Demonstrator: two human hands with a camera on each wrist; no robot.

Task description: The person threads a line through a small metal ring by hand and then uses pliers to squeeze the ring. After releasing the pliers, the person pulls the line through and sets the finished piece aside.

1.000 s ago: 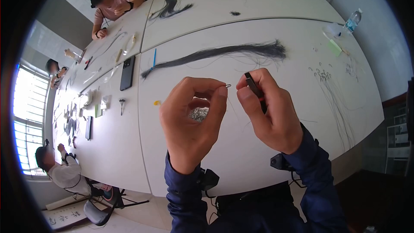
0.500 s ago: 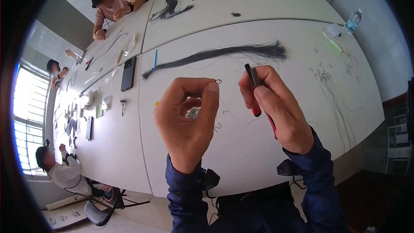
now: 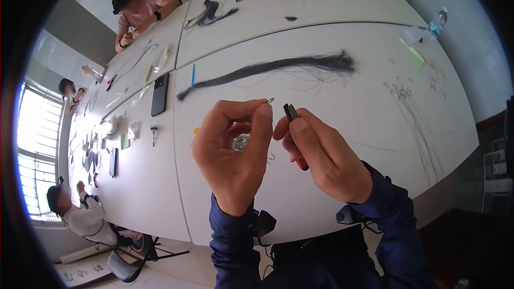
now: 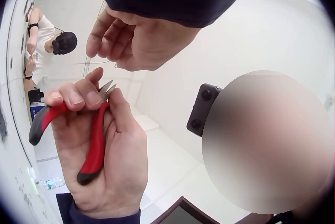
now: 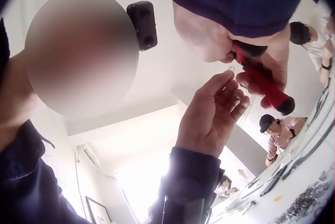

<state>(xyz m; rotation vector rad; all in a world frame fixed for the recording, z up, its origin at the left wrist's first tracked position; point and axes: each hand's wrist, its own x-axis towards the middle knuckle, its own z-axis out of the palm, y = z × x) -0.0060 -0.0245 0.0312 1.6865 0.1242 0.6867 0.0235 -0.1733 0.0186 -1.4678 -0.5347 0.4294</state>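
Between thumb and index finger, the left hand (image 3: 233,152) pinches a small metal hook (image 3: 271,100) with a fine line on it. Close to its right, the right hand (image 3: 326,155) grips pliers (image 3: 290,112) whose jaws point up, apart from the hook. In the left wrist view the pliers' red and black handles (image 4: 93,148) lie spread across the right hand (image 4: 118,161), with the jaws parted slightly. The right wrist view shows the left hand (image 5: 207,114) with the hook (image 5: 231,69) at its fingertips. Behind the left hand, a pile of small metal pieces (image 3: 242,142) is partly hidden.
A dark fibre bundle (image 3: 267,66) with a blue tie lies across the white table (image 3: 321,211). Hooks with long lines (image 3: 409,112) lie at the right, a bottle (image 3: 437,23) at the far right corner. A black phone (image 3: 160,94) lies left. Several people sit around.
The right hand has turned the pliers and brought them left and lower, closer to the hook. The left hand has shifted slightly left since the earliest frame and still pinches the hook.
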